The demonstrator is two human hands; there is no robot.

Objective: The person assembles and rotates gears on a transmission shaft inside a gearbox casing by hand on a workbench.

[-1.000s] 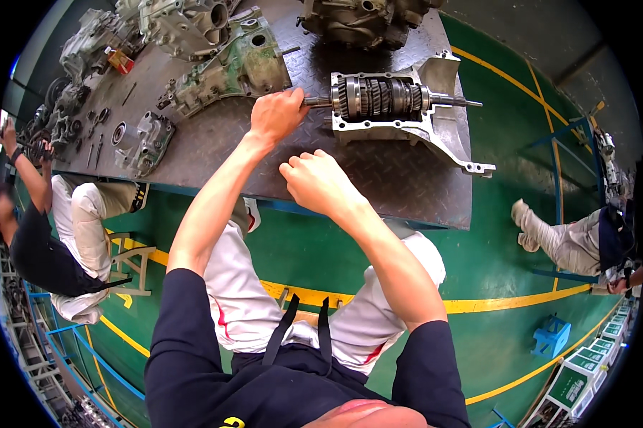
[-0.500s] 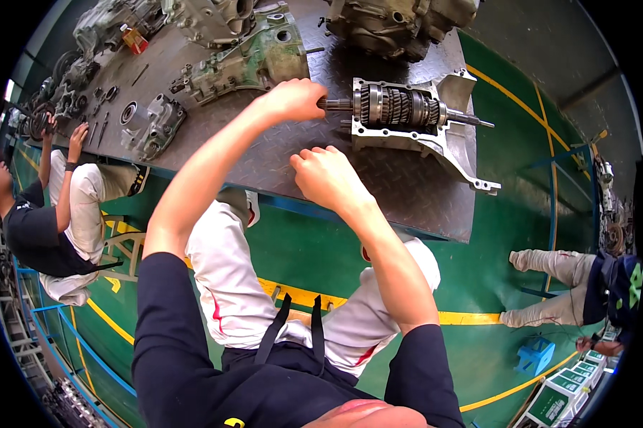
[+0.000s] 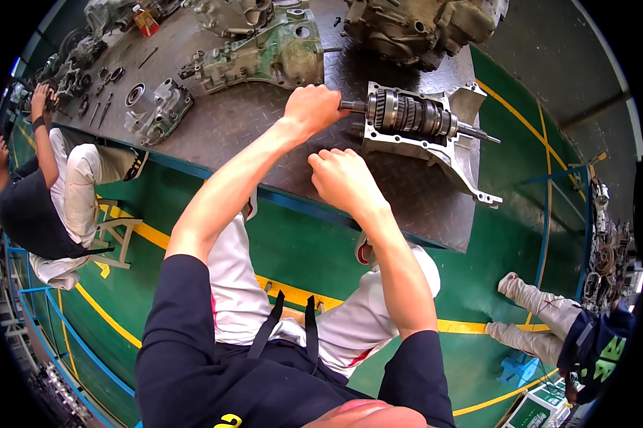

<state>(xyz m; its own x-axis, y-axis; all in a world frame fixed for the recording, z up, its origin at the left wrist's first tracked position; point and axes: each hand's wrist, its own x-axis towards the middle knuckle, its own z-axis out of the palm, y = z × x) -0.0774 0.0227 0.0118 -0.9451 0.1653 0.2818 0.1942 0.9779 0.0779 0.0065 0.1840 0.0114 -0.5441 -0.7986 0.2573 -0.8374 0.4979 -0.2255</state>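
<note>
Since the frame half a second back, the view has tipped down a little, so the gear shaft sits lower in the picture, and the seated person at the left has raised an arm higher toward the bench edge.

Largest is the dark grey steel chequer-plate surface (image 3: pixel 264 135), edged in blue, standing on a green floor (image 3: pixel 293 250) with yellow lines. On it, far side, lie a green-painted cast gearbox casing (image 3: pixel 271 57) and a brownish cast housing (image 3: pixel 414 25). Nearer lies a silver cast-aluminium housing plate (image 3: pixel 457 160), and resting in it, lying flat, is the steel gear shaft with stacked toothed gears (image 3: pixel 410 114), its thin end pointing right. A small grey cast part (image 3: pixel 157 110) lies to the left, well apart.

The left hand (image 3: pixel 311 108) is clamped around the shaft's left end. The right hand (image 3: pixel 343 178) is curled into a loose fist just beside the plate's near edge; whether it grips anything cannot be told.
</note>
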